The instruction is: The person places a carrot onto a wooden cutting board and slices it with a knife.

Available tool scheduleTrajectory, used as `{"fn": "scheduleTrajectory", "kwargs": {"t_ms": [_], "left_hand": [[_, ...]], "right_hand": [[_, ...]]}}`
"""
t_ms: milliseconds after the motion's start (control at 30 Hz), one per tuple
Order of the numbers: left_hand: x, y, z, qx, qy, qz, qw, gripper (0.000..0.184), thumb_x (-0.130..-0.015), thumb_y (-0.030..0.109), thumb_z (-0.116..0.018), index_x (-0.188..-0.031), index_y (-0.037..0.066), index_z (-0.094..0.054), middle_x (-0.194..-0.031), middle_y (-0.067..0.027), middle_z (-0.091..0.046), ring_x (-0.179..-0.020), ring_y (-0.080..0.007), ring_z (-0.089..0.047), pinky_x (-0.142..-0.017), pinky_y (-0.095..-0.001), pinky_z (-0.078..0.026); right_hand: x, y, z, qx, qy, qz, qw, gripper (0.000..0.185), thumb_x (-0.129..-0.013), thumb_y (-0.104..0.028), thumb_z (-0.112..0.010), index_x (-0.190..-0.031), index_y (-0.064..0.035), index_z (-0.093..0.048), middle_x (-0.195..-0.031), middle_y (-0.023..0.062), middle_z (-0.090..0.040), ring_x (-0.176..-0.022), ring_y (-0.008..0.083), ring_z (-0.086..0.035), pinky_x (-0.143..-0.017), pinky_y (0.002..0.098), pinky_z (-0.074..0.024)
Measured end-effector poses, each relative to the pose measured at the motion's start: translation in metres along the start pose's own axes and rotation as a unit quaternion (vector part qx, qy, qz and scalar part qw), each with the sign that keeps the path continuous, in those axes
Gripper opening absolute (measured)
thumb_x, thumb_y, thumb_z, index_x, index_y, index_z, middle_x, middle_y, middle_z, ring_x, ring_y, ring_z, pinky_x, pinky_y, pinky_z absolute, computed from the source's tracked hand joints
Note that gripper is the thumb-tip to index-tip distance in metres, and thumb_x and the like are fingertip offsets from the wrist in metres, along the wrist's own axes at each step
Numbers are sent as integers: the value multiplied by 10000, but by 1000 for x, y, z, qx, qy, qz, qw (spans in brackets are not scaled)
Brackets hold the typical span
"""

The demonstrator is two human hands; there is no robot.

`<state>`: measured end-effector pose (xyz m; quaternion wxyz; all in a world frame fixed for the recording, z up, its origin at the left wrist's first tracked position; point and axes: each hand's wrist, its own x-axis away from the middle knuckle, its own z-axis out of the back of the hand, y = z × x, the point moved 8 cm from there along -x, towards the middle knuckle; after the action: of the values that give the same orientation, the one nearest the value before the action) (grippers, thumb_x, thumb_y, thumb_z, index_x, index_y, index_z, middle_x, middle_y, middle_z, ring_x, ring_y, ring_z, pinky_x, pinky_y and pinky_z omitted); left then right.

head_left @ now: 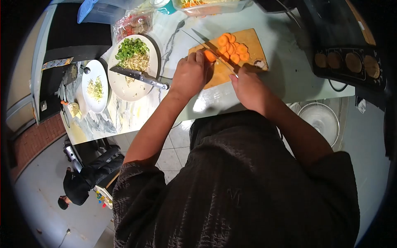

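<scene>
My left hand (190,74) is closed on a piece of carrot (210,56), pressing it down on the wooden cutting board (217,78). In my right hand (251,89) is the handle of a knife (226,64). Its long thin blade slants up and to the left across the board, just right of the held carrot. Beyond the blade, several round orange carrot slices (233,48) lie in a loose pile. A small dark-edged piece (260,64) rests at the board's right corner. My left fingertips are partly hidden behind my hand.
Left of the board, a round plate (140,94) bears chopped greens, sprouts and a second knife (140,78). An oval plate (96,105) stands beside it. Behind are a plastic bag (134,25) and a container of shredded vegetables (213,8). A metal strainer (320,124) sits lower right; a person (78,186) is lower left.
</scene>
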<state>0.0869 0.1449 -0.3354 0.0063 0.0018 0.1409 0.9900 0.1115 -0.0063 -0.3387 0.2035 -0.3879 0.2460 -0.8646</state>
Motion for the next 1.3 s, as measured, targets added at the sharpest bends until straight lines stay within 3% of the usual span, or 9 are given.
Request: {"fn": "scheduleTrajectory", "kwargs": {"t_ms": [400,467,667,933,1033,1133,1233,1300], "left_hand": [[3,0,0,20,18,2,1000,373,-876,248,-647,-1059,-62,-550,-833,-209,-617,-709,-379,-623,-678,-440,-513],[3,5,5,27,57,-28,998,328,-868,224,-650,-1016,-52,-552,-817,-208,-612,-695,-385,-620,-675,-445,-513],[2,1,2,43,29,-16,999,284,-872,216,-645,-960,-32,-540,-828,-213,-608,-690,-390,-612,-671,-457,-508],[4,2,1,25,24,3,999,305,-891,233,-634,-997,-31,-521,-839,-216,-603,-686,-394,-605,-674,-460,-500],[3,1,1,29,32,4,999,306,-893,236,-631,-997,-31,-524,-832,-211,-605,-693,-392,-607,-676,-458,-500],[5,2,-2,24,39,-2,999,299,-896,229,-627,-1007,-31,-528,-821,-205,-607,-700,-390,-609,-678,-458,-499],[5,-2,3,23,44,-2,999,284,-906,210,-616,-1027,-32,-528,-822,-207,-608,-702,-389,-609,-678,-459,-496],[7,2,0,37,42,0,998,278,-912,199,-609,-1040,-33,-528,-825,-209,-608,-699,-389,-608,-678,-460,-495]], "right_hand": [[-1,3,-8,-23,4,-5,1000,439,-1013,-315,-412,-1038,100,-555,-999,327,-632,-996,476,-602,-885,507,-473],[-4,6,-9,-25,19,-16,999,435,-1014,-310,-407,-1030,98,-560,-994,329,-632,-995,475,-602,-888,505,-470],[-2,6,-7,-19,2,-3,1000,438,-1017,-305,-397,-1018,98,-570,-988,322,-638,-991,465,-608,-897,498,-468],[-26,3,-17,29,11,42,999,448,-1018,-313,-404,-1007,101,-577,-981,329,-636,-961,462,-621,-867,503,-485],[-14,13,-17,-15,34,22,999,445,-1010,-317,-445,-993,122,-515,-909,348,-629,-904,490,-617,-784,523,-488],[-19,-1,-18,17,28,70,997,441,-1008,-313,-447,-1001,123,-517,-923,353,-628,-920,483,-621,-795,520,-492],[-30,-4,-20,47,64,81,994,400,-1016,-239,-419,-990,133,-564,-921,338,-628,-873,458,-642,-802,491,-518],[-10,8,-14,25,68,31,997,406,-1008,-262,-445,-965,130,-539,-896,330,-636,-868,463,-643,-797,500,-519]]}}
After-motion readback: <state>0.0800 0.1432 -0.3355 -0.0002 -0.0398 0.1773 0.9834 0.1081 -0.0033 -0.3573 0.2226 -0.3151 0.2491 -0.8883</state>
